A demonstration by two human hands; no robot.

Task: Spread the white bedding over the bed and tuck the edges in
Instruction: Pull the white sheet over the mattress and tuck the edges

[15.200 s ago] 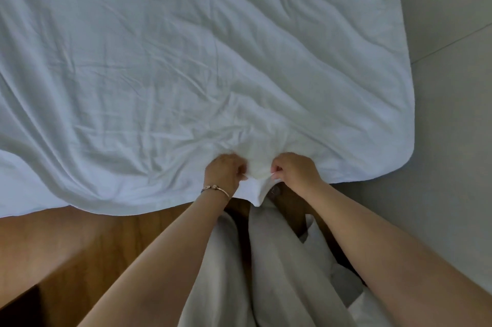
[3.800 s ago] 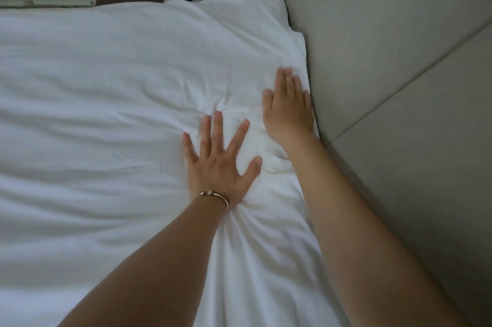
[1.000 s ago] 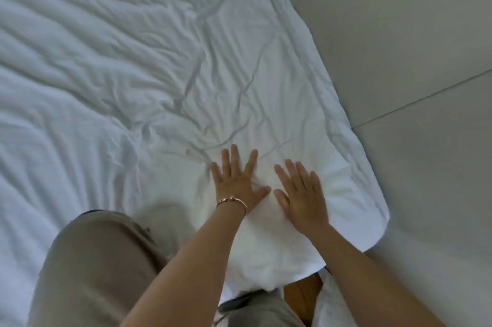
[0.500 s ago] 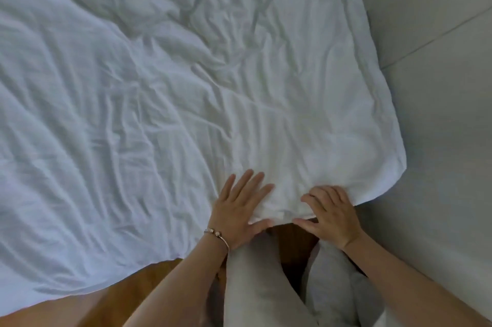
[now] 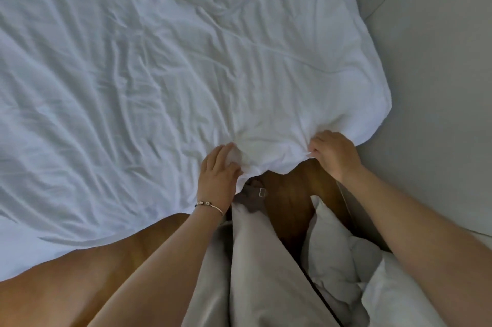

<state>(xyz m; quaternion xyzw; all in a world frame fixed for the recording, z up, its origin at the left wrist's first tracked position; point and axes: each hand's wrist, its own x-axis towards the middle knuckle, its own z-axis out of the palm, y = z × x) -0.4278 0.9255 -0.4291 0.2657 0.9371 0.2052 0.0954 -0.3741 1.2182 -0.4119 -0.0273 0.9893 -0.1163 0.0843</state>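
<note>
**Both hands on the near hem, corner off to the right**

Head view: white bedding covered most of the frame, upper left thru centre, wrinkled all over, its near hem running diagonally from lower left up to lower centre. Left hand sat at lower centre w/ fingers curled into a bunch of hem, bracelet on the wrist. Right hand was just right of it, fingers pinching the hem where the cloth puckered. Hem sagged in a short arc between the two hands, lifted clear of the wooden floor.

Key relation: the rounded bedding corner lay up and right of the right hand, so the right hand was the nearer one to it; left hand was well apart from it. Hem's long axis ran left-right across the frame, i.e. crosswise to both forearms. Prob. next move = pull hem toward the body to tension it, then push under; the tuck looked not yet done here.

Hard to tell: mattress and bed frame were hidden under the cloth, so the tuck gap couldn't be seen. Person's pale trousers and a heap of white fabric at lower right blocked the floor below the hands. Grey wall filled the right side. Fingertips of both hands were buried in folds.
</note>
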